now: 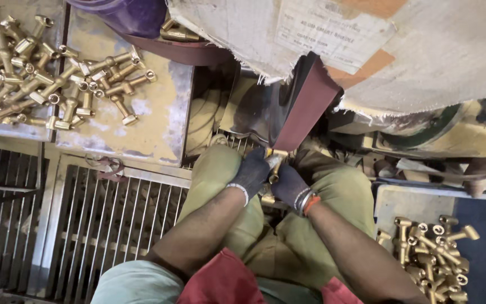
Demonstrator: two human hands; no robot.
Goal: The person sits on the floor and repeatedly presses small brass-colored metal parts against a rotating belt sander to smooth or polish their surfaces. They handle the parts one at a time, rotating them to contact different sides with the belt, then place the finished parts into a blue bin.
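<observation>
- The left hand (251, 171) and the right hand (289, 184), both in dark gloves, are closed together around one small brass fitting (277, 157), each pinching an end of it.
- The fitting sits between the two hands, above the person's knees, and its far end touches or nearly touches the lower edge of the dark red sanding belt (305, 107); which of the two cannot be told.
- The fitting looks like solid metal: stiff, rather heavy for its bulk, not fragile, and probably smooth enough to slip, so a firm grip on both ends, clear of the belt, seems the safe hold.
- Most of the fitting is hidden by the gloved fingers; only a short yellow stretch shows.
- On the far left, a pile of brass fittings (35, 67) of the same kind lies on a dusty metal worktop (158, 112).
- On the near right, more brass fittings (437, 250) lie in a grey tray (389, 200), well apart from the hands.
- A metal floor grate (108, 225) runs to the left of the person's legs.
- A worn cardboard sheet (434, 50) hangs over the machine on the far side.
</observation>
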